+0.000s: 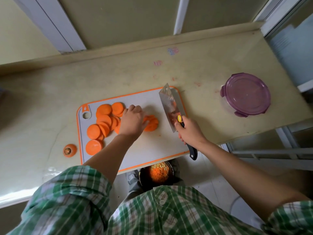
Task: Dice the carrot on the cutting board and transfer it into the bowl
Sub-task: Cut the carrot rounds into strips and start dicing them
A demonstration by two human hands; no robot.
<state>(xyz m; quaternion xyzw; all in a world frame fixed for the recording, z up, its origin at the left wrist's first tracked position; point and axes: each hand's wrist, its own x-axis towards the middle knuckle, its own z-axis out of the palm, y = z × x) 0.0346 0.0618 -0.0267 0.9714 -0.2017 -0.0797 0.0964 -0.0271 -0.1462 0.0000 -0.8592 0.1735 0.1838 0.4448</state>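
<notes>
Off the cutting board lay a carrot end, left, and purple lid, right. The left hand clawed the slice stack; the right hand gripped the cleaver, blade pointing away.

A pale yellowish bench is carrying an orange-rimmed cutting board, which is jutting a little past its near edge. A carrot end is lying just left of the board, and a purple lid is sitting well off to the right.
</notes>
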